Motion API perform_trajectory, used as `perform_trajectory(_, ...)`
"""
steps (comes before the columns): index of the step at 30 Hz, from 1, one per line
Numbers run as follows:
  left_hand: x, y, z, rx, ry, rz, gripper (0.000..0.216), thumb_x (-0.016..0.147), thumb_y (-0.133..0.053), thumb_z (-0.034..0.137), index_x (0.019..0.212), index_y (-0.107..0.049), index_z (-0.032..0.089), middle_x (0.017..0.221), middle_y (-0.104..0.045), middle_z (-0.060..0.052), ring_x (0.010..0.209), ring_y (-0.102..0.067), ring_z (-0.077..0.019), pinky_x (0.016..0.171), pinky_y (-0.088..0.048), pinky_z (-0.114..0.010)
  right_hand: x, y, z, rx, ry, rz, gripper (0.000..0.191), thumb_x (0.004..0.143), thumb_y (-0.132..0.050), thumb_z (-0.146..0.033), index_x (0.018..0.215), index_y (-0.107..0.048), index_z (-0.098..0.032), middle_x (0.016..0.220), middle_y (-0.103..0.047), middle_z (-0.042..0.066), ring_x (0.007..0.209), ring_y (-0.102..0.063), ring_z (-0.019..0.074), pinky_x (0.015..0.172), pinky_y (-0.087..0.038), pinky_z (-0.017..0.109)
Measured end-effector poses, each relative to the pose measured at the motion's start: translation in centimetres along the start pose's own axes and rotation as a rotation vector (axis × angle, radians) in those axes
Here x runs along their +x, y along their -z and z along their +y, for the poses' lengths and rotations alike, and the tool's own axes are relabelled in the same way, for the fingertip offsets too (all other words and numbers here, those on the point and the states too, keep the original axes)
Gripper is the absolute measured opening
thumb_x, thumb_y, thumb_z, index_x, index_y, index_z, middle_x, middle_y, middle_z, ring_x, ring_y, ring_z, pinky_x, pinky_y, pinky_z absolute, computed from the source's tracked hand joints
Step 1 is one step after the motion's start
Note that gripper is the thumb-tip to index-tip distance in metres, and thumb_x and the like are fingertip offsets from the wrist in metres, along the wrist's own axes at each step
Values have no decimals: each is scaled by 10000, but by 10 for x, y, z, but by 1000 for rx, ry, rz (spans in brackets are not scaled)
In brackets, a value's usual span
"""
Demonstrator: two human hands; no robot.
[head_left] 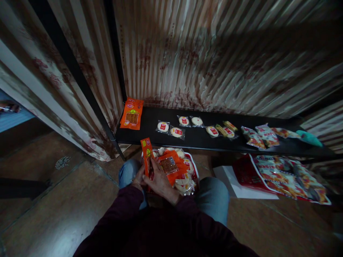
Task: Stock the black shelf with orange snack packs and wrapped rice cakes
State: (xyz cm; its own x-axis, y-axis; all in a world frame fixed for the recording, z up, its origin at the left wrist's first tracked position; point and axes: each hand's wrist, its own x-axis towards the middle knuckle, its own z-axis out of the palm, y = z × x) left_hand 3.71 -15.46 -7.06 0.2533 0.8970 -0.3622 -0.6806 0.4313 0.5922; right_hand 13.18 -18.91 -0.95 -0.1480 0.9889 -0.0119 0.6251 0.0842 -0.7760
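Note:
My right hand (160, 182) and my left hand (138, 179) are closed together on an upright orange snack packet (147, 151), held edge-on above my knees. Just behind the hands lies a red-rimmed tray or bag (193, 162) holding more orange packets (171, 165) and round white wrapped cakes (184, 184). On the low black shelf (150, 134) ahead, a small stack of matching orange packets (132, 114) lies at the left end. Both sleeves are dark maroon.
Round wrapped cakes (177, 132), yellow-green snacks (226, 129) and red-white sachets (259, 136) sit along the shelf, with a teal object (309, 138) at its right end. A large printed bag (289, 176) and white board (235, 182) lie on the floor right. Corrugated metal walls stand behind.

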Motion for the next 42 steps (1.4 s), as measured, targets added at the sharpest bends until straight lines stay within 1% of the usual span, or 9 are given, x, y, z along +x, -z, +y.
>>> perform_trajectory(3,1,-1,-1,-50,35,-47,390,692,-721,373,1040,-678,201,1018,-715,-89,1144,-589,-307,968,-480,-395,0,6,2,99,27,0,749,734,-588,-233,1436,-341,-155,1447,-428,150,1324,-427,276,1100,-360,475)
perform_trajectory(6,1,-1,-2,-52,16,-41,400,655,-754,365,1025,-665,241,1058,-708,-55,1180,-562,-298,981,-460,-359,0,13,3,183,76,21,604,768,-523,-219,1367,-449,-185,1387,-508,117,1296,-464,252,1086,-377,451)
perform_trajectory(9,0,-4,-1,-61,14,-74,466,658,-751,344,1100,-630,256,1115,-685,-45,1188,-557,-270,995,-442,-351,0,20,5,213,80,69,412,820,-467,-244,1214,-583,-212,1202,-643,89,1181,-562,238,1021,-437,417)
perform_trajectory(11,0,-6,-1,-83,19,-84,514,657,-754,324,1145,-608,263,1147,-668,-45,1162,-574,-247,988,-445,-356,-1,23,6,203,40,102,308,854,-433,-270,1069,-644,-209,1014,-697,71,990,-643,222,910,-498,373)
perform_trajectory(14,4,-8,-1,-120,1,-38,502,636,-774,285,1114,-624,259,1150,-658,-36,1097,-604,-218,945,-465,-332,-2,26,7,202,-2,124,300,890,-384,-308,927,-658,-191,812,-685,47,763,-638,190,752,-513,309)
perform_trajectory(22,7,-2,1,-168,-15,102,472,624,-775,143,1063,-644,254,1003,-650,17,757,-612,-70,731,-474,-192,9,38,17,219,-66,283,326,887,-380,-409,757,-595,-202,656,-613,20,630,-550,164,616,-452,263)
perform_trajectory(30,13,-11,27,-98,-124,152,396,588,-786,135,953,-652,210,941,-657,4,803,-614,-95,852,-460,-243,28,41,33,273,-97,277,353,867,-398,-457,881,-621,-185,775,-665,66,781,-606,217,735,-478,329)
perform_trajectory(36,19,-12,48,52,-190,200,429,533,-814,221,914,-615,214,809,-654,31,677,-597,-102,741,-472,-261,45,34,33,290,-129,256,345,864,-397,-440,918,-629,-191,763,-673,58,761,-625,224,739,-494,350)
perform_trajectory(42,26,-6,57,136,-264,248,417,564,-799,249,934,-612,204,812,-659,20,707,-606,-112,747,-469,-268,63,25,32,296,-119,211,292,851,-439,-386,962,-627,-192,813,-686,37,764,-631,203,738,-510,332)
